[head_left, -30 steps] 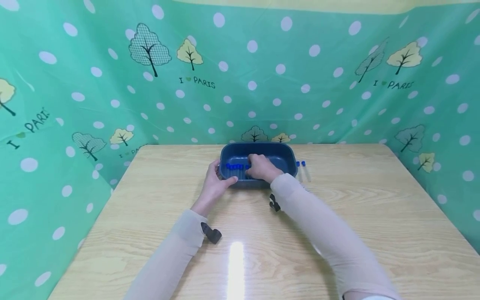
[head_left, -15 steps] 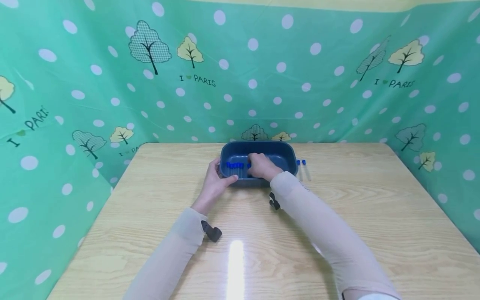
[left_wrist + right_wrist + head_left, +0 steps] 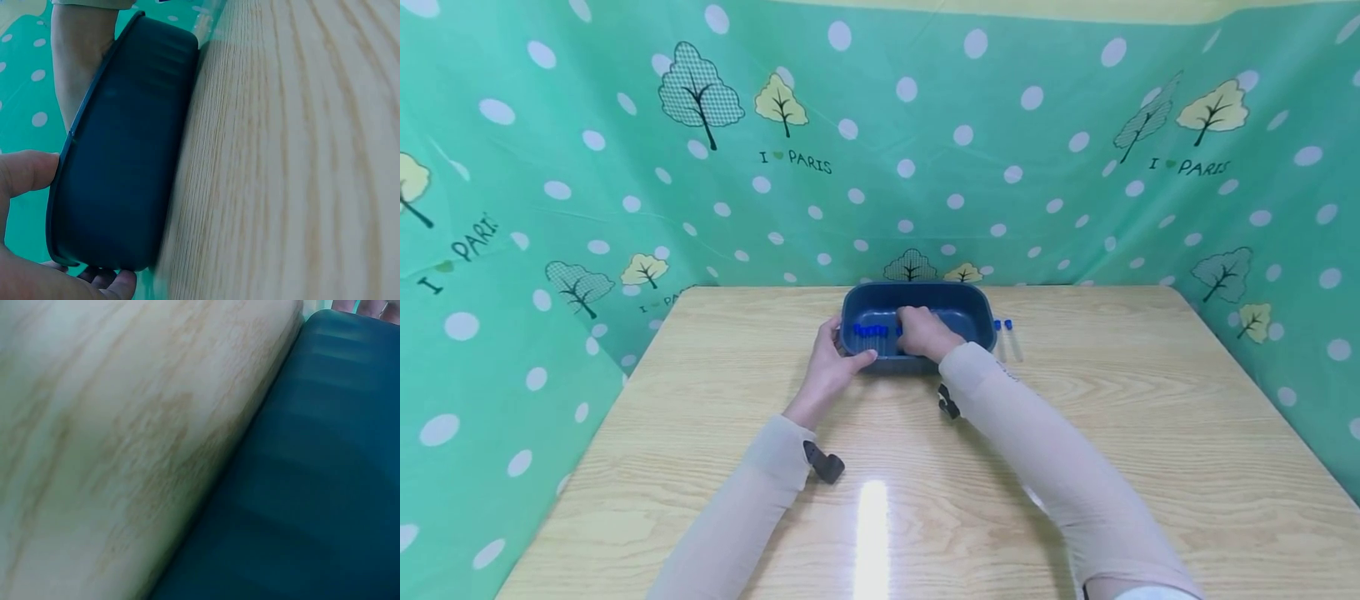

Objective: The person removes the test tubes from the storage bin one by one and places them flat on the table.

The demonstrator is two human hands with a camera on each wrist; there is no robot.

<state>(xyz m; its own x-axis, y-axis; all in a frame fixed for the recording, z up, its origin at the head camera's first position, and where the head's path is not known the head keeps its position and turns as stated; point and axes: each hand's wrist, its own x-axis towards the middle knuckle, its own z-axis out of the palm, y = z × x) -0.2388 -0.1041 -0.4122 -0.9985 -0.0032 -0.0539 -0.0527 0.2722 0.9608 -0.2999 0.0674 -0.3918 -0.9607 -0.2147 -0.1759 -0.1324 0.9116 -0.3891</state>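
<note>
A dark blue plastic bin [image 3: 904, 366] stands at the back middle of the table. My left hand [image 3: 829, 367] grips its near left corner, thumb over the front rim and fingers round the side; the left wrist view shows the thumb [image 3: 34, 170] at the rim. Inside, several test tubes with blue caps [image 3: 870, 331] lie side by side at the left. My right hand [image 3: 922, 333] reaches over the front wall into the bin, fingers pointing down and pinching another blue-capped test tube [image 3: 899, 332], mostly hidden. In the right wrist view the bin wall [image 3: 312, 456] hides that hand.
Two clear test tubes with blue caps [image 3: 1013, 342] lie on the wooden table [image 3: 1075, 400] just right of the bin. A green polka-dot cloth [image 3: 880, 192] hangs behind the table and along both sides.
My right hand and the cap at its fingers have shifted slightly right, away from the row of tubes. The left hand keeps its grip on the bin corner.
</note>
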